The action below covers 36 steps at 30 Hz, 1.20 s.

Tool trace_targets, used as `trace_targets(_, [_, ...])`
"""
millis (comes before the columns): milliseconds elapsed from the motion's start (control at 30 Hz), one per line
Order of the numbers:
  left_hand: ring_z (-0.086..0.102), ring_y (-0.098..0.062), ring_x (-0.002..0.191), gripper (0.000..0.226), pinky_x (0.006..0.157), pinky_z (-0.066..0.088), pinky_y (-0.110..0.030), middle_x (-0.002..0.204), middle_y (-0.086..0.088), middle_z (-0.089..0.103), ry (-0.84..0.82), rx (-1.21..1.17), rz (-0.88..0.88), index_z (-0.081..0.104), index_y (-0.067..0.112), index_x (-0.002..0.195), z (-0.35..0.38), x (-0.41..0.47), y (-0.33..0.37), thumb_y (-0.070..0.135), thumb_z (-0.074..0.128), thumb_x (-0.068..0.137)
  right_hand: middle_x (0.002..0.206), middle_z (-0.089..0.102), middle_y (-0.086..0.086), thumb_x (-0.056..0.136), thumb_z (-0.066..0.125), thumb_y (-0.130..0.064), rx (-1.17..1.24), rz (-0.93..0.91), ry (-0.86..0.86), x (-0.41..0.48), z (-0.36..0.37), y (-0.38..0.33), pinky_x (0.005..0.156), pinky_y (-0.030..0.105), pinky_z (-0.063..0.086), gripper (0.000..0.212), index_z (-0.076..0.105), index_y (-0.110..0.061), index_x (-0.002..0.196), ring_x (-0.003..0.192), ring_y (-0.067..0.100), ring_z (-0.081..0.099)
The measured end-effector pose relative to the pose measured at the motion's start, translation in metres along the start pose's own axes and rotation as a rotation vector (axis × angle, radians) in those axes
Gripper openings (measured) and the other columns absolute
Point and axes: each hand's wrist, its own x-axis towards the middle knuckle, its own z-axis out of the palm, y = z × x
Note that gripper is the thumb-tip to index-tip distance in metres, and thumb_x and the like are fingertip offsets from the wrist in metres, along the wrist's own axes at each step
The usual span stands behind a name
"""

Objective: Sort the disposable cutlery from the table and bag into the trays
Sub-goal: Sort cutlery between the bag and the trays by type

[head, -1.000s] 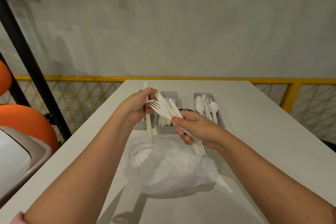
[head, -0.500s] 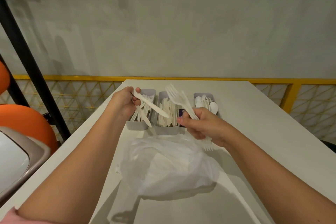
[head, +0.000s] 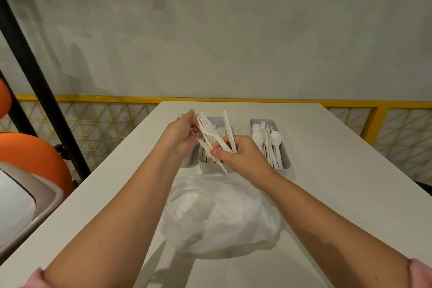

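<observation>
My right hand grips a bunch of white plastic cutlery above the middle tray: several forks and an upright knife. The fingers of my left hand reach into that bunch and pinch at the fork heads. Most of the left tray is hidden behind my left hand. The right tray holds several white spoons. Just below the trays, between my forearms, a crumpled white plastic bag lies on the table.
The white table runs to a yellow railing at the back and sides. A black post, orange seats and a grey-rimmed bin stand off the table's left edge.
My left hand has come back from over the left tray, without the knives it held, to the bunch in my right hand. The right hand shifted slightly right.
</observation>
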Motion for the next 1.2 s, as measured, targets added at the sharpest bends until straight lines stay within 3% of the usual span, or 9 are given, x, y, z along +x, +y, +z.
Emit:
trace_targets(167, [0.029,-0.007,0.046,0.018,0.036,0.029,-0.015,0.059,0.000,0.035,-0.079,0.079,0.001,0.053,0.005,0.082,0.005,-0.002,-0.001,0.011,0.044,0.097,0.077,0.064,0.001,0.080,0.071,-0.017,0.003,-0.040,0.077,0.004,-0.001,0.003,0.077,0.036,0.052,0.008,0.063,-0.018,0.079,0.075,0.018,0.062])
trace_targets(267, [0.043,-0.011,0.055,0.007,0.047,0.042,-0.023,0.066,-0.006,0.047,-0.040,-0.008,-0.024,0.048,0.005,0.097,0.006,0.004,-0.001,0.010,0.043,0.097,0.077,0.061,-0.006,0.078,0.074,-0.025,-0.009,-0.041,-0.011,0.004,-0.001,0.003,0.074,0.032,0.051,0.020,0.057,-0.022,0.088,0.073,0.014,0.061])
trace_targets(367, [0.046,-0.014,0.061,0.019,0.058,0.042,-0.026,0.071,-0.007,0.047,-0.033,-0.041,-0.042,0.047,0.004,0.081,0.012,0.002,-0.002,0.008,0.041,0.098,0.078,0.060,-0.001,0.081,0.071,-0.018,0.013,-0.021,-0.072,0.004,-0.002,0.003,0.062,0.023,0.050,0.030,0.054,-0.012,0.104,0.067,0.016,0.060])
trace_targets(467, [0.045,-0.017,0.061,0.026,0.061,0.041,-0.028,0.070,-0.008,0.046,-0.089,-0.020,-0.062,0.047,0.004,0.076,0.020,-0.009,-0.002,0.009,0.037,0.100,0.071,0.051,-0.007,0.084,0.067,-0.013,0.095,-0.007,-0.041,0.007,-0.002,0.006,0.051,0.012,0.040,0.021,0.051,-0.020,0.095,0.059,0.008,0.051])
trace_targets(533, [0.053,-0.021,0.069,0.026,0.072,0.049,-0.035,0.074,-0.012,0.054,-0.141,0.061,-0.088,0.052,0.000,0.079,0.025,-0.017,-0.005,0.009,0.038,0.099,0.068,0.049,-0.008,0.084,0.067,-0.013,0.119,-0.014,-0.015,0.010,-0.001,0.009,0.051,0.013,0.039,0.020,0.051,-0.018,0.095,0.058,0.005,0.048])
trace_targets(700, [0.059,-0.014,0.075,0.023,0.063,0.051,-0.027,0.081,-0.005,0.061,-0.288,0.421,-0.153,0.061,0.008,0.091,0.030,-0.027,-0.024,0.013,0.040,0.099,0.073,0.056,-0.003,0.081,0.068,-0.014,0.102,0.008,0.095,0.020,-0.007,0.013,0.061,0.025,0.048,0.021,0.056,-0.010,0.097,0.069,0.013,0.058])
trace_targets(867, [0.058,-0.014,0.069,0.027,0.054,0.051,-0.025,0.076,-0.004,0.059,-0.142,0.547,-0.068,0.057,0.009,0.085,0.033,-0.018,-0.021,0.014,0.035,0.100,0.062,0.049,-0.013,0.092,0.057,-0.032,0.054,0.044,0.049,0.021,-0.016,0.013,0.046,0.011,0.033,0.013,0.057,-0.021,0.097,0.050,-0.001,0.044])
trace_targets(1033, [0.039,-0.014,0.053,0.039,0.052,0.043,-0.025,0.061,-0.003,0.041,-0.022,0.604,-0.106,0.049,0.009,0.073,0.029,0.004,-0.017,0.023,0.029,0.103,0.060,0.045,0.001,0.099,0.038,-0.030,0.223,0.261,0.055,0.025,-0.027,0.015,0.038,0.019,0.025,0.021,0.046,-0.017,0.085,0.036,0.007,0.031])
trace_targets(1200, [0.033,-0.016,0.052,0.032,0.044,0.033,-0.025,0.063,-0.007,0.036,0.083,0.907,-0.051,0.049,-0.005,0.123,0.025,0.026,-0.029,0.001,0.034,0.095,0.055,0.045,0.002,0.097,0.038,-0.023,0.339,0.323,0.051,0.031,-0.034,0.020,0.037,0.017,0.022,0.020,0.044,-0.015,0.081,0.036,0.010,0.030])
